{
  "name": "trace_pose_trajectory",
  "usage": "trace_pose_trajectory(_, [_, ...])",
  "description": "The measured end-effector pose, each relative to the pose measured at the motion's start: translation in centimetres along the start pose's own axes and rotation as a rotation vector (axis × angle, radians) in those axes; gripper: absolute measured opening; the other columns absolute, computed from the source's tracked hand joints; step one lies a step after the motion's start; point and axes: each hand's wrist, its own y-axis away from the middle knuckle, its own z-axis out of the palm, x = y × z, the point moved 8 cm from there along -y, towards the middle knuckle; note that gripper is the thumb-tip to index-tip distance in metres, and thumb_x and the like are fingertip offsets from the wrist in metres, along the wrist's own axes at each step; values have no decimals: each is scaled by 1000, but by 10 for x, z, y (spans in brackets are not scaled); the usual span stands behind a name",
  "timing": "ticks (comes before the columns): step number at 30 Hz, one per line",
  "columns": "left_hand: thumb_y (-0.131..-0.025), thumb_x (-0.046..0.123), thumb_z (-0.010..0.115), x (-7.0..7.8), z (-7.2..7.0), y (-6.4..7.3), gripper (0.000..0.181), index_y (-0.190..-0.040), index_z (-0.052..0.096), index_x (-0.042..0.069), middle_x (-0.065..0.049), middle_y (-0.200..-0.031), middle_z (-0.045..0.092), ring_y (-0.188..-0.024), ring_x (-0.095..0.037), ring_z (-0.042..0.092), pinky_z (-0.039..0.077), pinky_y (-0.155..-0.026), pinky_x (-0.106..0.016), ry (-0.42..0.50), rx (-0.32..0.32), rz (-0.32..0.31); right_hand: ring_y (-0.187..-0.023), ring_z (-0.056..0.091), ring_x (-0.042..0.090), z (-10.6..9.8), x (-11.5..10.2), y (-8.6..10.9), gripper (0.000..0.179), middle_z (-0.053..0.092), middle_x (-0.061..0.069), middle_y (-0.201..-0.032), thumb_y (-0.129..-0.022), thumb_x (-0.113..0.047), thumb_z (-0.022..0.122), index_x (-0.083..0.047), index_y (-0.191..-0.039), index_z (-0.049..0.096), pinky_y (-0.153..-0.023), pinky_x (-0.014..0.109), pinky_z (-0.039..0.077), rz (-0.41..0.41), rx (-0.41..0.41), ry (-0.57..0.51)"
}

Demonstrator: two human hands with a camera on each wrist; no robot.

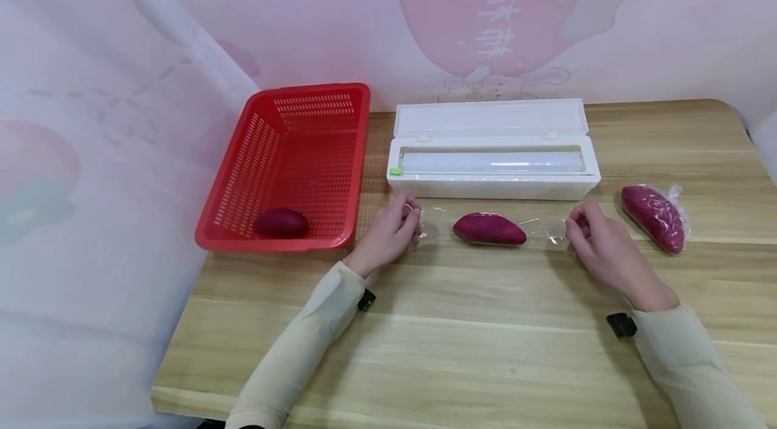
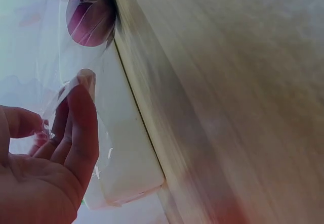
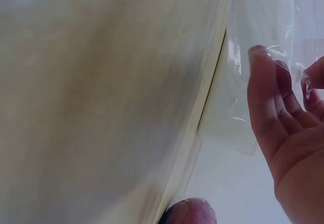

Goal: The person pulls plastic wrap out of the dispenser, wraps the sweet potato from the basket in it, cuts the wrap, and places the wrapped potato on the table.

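Near white box point(image 1: 492, 188), well behind front table edge point(image 1: 188, 407), film-wrapped tuber point(image 1: 489, 229)

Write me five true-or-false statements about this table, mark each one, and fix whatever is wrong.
1. The left hand and right hand pinch opposite ends of the clear film. True.
2. The red basket holds three sweet potatoes. False: the basket shows one, a loose sweet potato.
3. A wrapped sweet potato lies right of the right hand. True.
4. The white box is shut. False: its lid is open.
5. Another sweet potato lies between the hands. True.
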Motion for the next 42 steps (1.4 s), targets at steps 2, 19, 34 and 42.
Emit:
trace_pose_trajectory(2, [-102,16,41,-2,0,-3,18,-108,49,1,-13,-75,65,-60,-21,65,51,-51,-29,13,11,-18,-61,52,5,1,1,-4,9,61,5,-75,-98,-11,47,-4,-101,52,-55,23,47,19,-12,12])
trace_pose_trajectory(19, [-92,10,59,-9,-13,-20,11,-97,67,4,-8,-80,68,-61,-13,60,50,-60,-23,-178,205,-4,-66,58,20,5,13,-25,15,64,15,-82,-95,-13,50,0,-100,55,-60,33,47,60,-43,89])
trace_pose_trajectory(34, [-91,14,65,-21,-15,-27,12,-93,65,2,-9,-68,68,-40,-9,52,44,-39,-25,-63,236,-199,-67,57,22,12,20,-36,19,66,16,-84,-95,-18,51,-1,-100,59,-59,31,44,161,-137,120])
trace_pose_trajectory(42, [-91,23,66,-26,-18,-29,19,-78,67,8,-2,-50,57,-39,-11,52,40,-39,-24,-139,217,-279,-60,55,19,15,23,-38,20,65,11,-73,-94,-17,53,1,-101,60,-54,30,43,184,-173,128])
